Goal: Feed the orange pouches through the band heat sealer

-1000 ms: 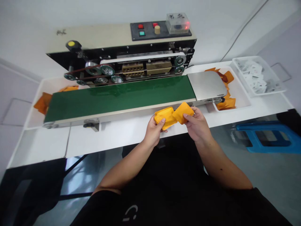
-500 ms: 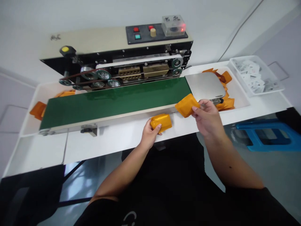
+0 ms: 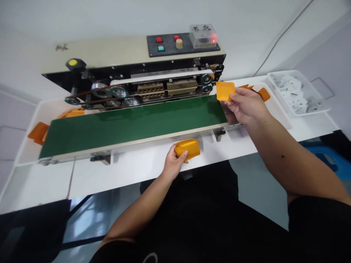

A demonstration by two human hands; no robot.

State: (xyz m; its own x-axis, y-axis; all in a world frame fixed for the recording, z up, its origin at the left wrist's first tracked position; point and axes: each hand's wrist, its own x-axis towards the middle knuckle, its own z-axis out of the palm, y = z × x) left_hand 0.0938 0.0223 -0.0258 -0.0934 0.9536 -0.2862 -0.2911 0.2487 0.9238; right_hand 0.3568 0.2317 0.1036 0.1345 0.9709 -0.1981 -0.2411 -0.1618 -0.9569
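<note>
My right hand (image 3: 246,104) pinches an orange pouch (image 3: 225,91) by its lower right edge. It is held up at the right end of the band sealing machine (image 3: 131,58), beside the small rollers. Below the machine's front edge, my left hand (image 3: 175,160) is closed around another orange pouch (image 3: 189,149), thumb on top; it may be a small stack. Between the hands and the machine runs the green conveyor belt (image 3: 137,122). A metal plate (image 3: 230,114) at the belt's right end is partly hidden by my right hand.
A white tray (image 3: 282,115) with orange pouches lies at the right, and another tray (image 3: 23,146) with pouches at the left. A clear bin (image 3: 309,111) of small white packets sits at the far right. A blue stool (image 3: 329,157) stands below. Black knobs (image 3: 220,134) jut from the conveyor's front.
My right hand has moved up and away from me, bringing its pouch from the conveyor's front edge to the rollers at the right. My left hand stays nearly in place.
</note>
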